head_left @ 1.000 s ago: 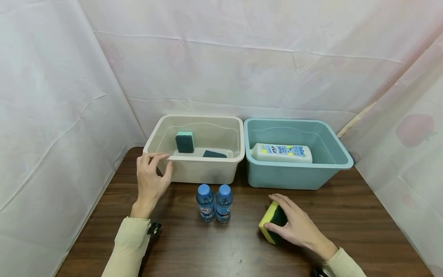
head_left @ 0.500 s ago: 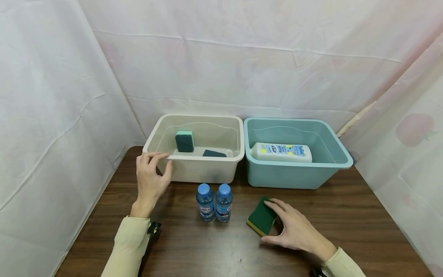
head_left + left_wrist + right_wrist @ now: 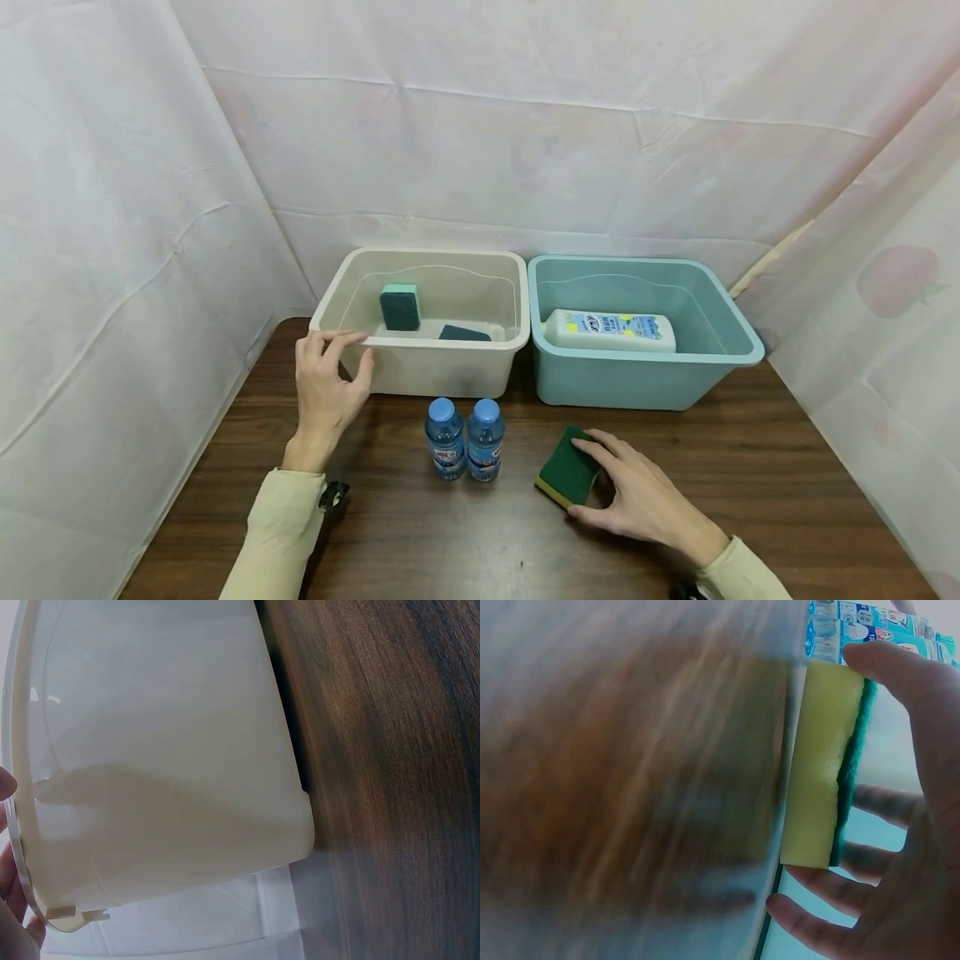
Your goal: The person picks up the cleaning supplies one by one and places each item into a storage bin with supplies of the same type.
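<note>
Green-and-yellow sponge (image 3: 567,468) lay apparently flat on the bench (image 3: 480,550), green side up, to the right of the left bottle (image 3: 446,446) and right bottle (image 3: 485,446), in front of the blue bin (image 3: 637,383); right grip (image 3: 641,492) was closed about it, thumb at the near edge, fingers at the far side; how firmly, could not be told. Left grip (image 3: 327,393) was hooked on the front left corner of the beige bin (image 3: 442,342), fingers over the rim, thumb before the wall.

Risks, as judged: (1) the hold on the sponge was at its edges; soft foam could buckle under uneven squeezing, and a slack thumb could let it slip or turn over; (2) the two bottles stood upright just beside each other; a low sweep leftward could knock one, which could tip its neighbour; (3) a pull from the left grip, bearing on one corner, could skew or tilt the beige bin; the upright sponge (image 3: 401,310) inside could then topple; the dark pad (image 3: 463,334), partly hidden by the front wall, could slide; (4) a low reach forward could catch the blue bin's rim and jolt the white bottle (image 3: 611,332) lying within.
</note>
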